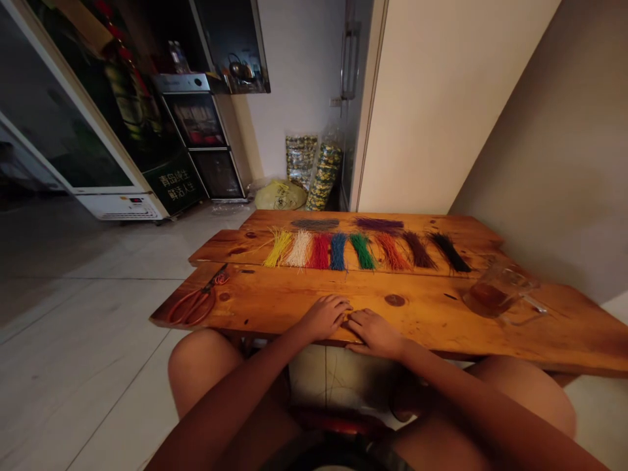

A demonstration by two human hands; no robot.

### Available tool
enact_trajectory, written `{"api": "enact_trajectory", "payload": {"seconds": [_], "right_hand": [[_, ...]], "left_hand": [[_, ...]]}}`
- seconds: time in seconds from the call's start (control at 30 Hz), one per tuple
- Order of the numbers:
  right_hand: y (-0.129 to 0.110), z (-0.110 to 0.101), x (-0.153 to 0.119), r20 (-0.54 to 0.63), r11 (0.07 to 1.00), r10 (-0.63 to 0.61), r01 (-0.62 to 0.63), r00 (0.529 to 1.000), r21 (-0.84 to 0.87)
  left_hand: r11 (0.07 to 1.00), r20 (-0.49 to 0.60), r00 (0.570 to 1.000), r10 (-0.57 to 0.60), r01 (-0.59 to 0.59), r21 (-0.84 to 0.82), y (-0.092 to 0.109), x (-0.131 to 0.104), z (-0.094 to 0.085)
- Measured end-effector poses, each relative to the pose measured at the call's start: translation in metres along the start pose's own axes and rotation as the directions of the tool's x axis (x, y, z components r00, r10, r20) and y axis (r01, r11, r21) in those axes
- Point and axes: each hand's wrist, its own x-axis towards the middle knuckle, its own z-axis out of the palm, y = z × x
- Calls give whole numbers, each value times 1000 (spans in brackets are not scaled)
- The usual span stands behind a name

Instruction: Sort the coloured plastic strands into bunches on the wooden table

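Observation:
My left hand (326,316) and my right hand (373,332) rest close together at the near edge of the wooden table (275,307). The fingers of both are bent and pressed together; whatever may be between them is hidden or too small to make out. Beyond them lies a row of thin strand bundles: yellow (279,247), white (299,248), red (321,250), blue (338,251), green (362,251), orange (392,252), brown (419,250) and black (450,252). Behind the row are a grey bundle (314,224) and a purple one (379,224).
Red-handled scissors (195,305) lie at the table's left end. A glass mug (490,294) of brown liquid stands on the right. Past the table are a tied yellow bag (279,195), patterned packs (324,176) and a black cabinet (201,124).

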Motion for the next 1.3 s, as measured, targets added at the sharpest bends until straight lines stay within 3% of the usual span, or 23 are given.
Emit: {"api": "enact_trajectory", "payload": {"seconds": [1.3], "right_hand": [[2, -6, 2, 3, 1000, -14, 14, 1000, 0]], "left_hand": [[995, 7, 1000, 21, -20, -100, -7, 2, -1]]}}
